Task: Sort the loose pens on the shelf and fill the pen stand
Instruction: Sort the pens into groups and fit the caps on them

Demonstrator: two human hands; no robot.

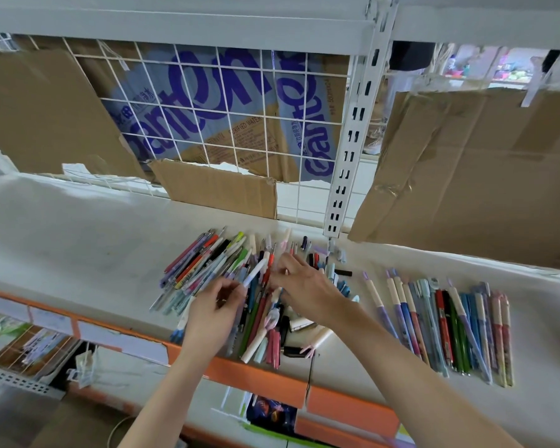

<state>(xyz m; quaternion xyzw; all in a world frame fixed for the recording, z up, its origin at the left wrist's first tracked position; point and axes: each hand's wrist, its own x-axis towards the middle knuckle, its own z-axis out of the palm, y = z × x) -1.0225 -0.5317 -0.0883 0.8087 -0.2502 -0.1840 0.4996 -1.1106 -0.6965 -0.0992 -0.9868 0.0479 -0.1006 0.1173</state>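
Sorting is in progress; filling has not begun. My left hand [212,313] has its grip closed on 1 white pen with a lilac end [254,274], pinched between thumb and fingertips and raised just above the heap. My right hand [299,286] reaches into the unsorted pile of loose pens [240,286]; its fingers are curled down among the barrels, but I cannot tell whether that grip holds anything. The pile lies directly beneath and between both grips on the white shelf [78,247]. Well to the right of my right grip, a sorted row of pens [446,328] lies roughly parallel. No pen stand is visible. In my judgement, the next move calls for matching the held pen to a group and laying it alongside its like.
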